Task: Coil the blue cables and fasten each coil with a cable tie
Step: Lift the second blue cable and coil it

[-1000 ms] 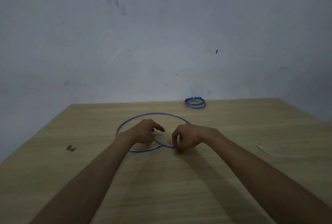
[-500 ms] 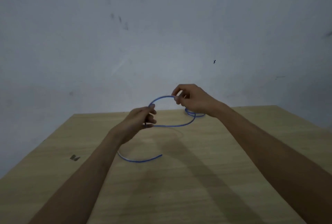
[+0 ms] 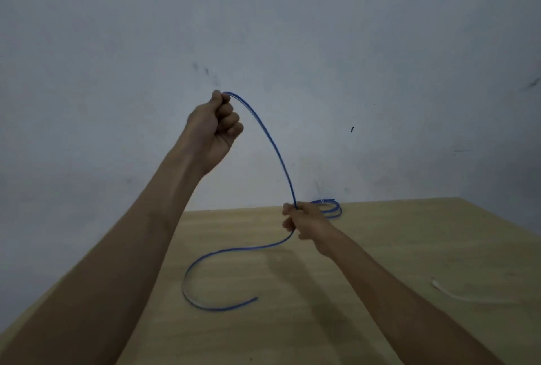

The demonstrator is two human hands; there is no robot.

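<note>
1 blue cable [image 3: 272, 142], being held up in 2 grips over the worktop [image 3: 380, 247].
Left grip [image 3: 215, 127] is clenching the cable's top, raised high before the wall. Right grip [image 3: 304, 221] is pinching it lower, just above the worktop. Between them the cable is arching; below, it is trailing in a curve onto the wood. 1 small coil [image 3: 332, 209] is lying at the far edge, and 1 white tie [image 3: 450, 293] is lying well apart, right.

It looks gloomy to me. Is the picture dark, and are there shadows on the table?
Head view: dim, greyish light; a soft arm shadow falls on the light wooden table; the thin blue cable looks fairly sharp; the white plastic cable tie looks smeared.
</note>
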